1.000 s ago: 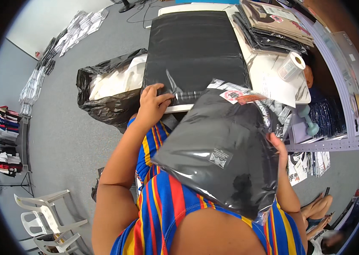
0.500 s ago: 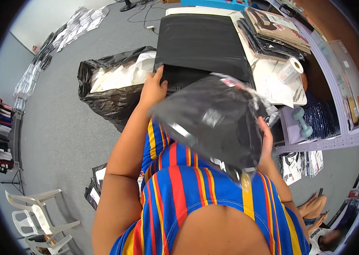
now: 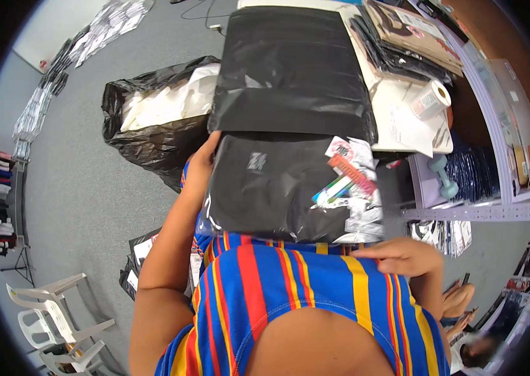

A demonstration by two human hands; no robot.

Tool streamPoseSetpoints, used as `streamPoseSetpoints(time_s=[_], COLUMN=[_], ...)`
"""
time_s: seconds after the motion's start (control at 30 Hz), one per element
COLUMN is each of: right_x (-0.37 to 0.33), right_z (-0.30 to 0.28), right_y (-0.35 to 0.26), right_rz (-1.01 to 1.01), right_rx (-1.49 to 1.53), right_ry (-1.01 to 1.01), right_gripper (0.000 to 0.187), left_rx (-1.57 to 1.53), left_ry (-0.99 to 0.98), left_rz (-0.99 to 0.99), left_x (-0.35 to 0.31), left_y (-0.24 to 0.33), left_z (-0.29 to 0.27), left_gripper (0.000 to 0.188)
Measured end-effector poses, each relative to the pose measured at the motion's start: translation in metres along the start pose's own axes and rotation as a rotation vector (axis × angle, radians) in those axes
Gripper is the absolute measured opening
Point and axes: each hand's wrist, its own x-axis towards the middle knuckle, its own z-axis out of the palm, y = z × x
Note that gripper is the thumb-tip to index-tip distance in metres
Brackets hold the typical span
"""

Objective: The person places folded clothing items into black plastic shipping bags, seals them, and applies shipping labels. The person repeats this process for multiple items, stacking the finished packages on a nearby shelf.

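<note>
The left hand (image 3: 199, 164) gripped the left edge of a clear plastic package (image 3: 277, 188) at frame centre, fingers curled around its rim. The package held a folded black garment with a small pale print near its upper left. Colourful paper tags and cards (image 3: 349, 178), pink, orange and green, lay at the package's right side. The right hand (image 3: 403, 257) rested just below the package's lower right corner, fingers extended and flat against the striped shirt (image 3: 290, 282), grasping nothing. Above the package lay a large black bag (image 3: 290, 69) on the table (image 3: 397, 100). A white paper roll (image 3: 431, 100) stood at upper right. A black refuse sack (image 3: 152, 125) holding white items sat at centre left.
</note>
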Motion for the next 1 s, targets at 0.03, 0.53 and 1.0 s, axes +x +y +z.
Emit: streamPoseSetpoints(time_s=[0.03, 0.53, 1.0], right_x=[-0.014, 0.053, 0.002], right_z=[-0.012, -0.041, -0.116], right_y=[0.002, 0.120, -0.074], right_rz=[0.070, 0.349, -0.998], right_rx=[-0.053, 0.083, 0.532], right_ry=[-0.011, 0.766, 0.431], right_gripper=[0.031, 0.016, 0.048], left_rx=[0.368, 0.187, -0.553], left_ry=[0.003, -0.018, -0.650], left_rz=[0.199, -0.142, 0.597], left_x=[-0.006, -0.021, -0.040], left_y=[-0.008, -0.040, 0.169], left_z=[-0.002, -0.032, 0.009], left_gripper=[0.044, 0.011, 0.033])
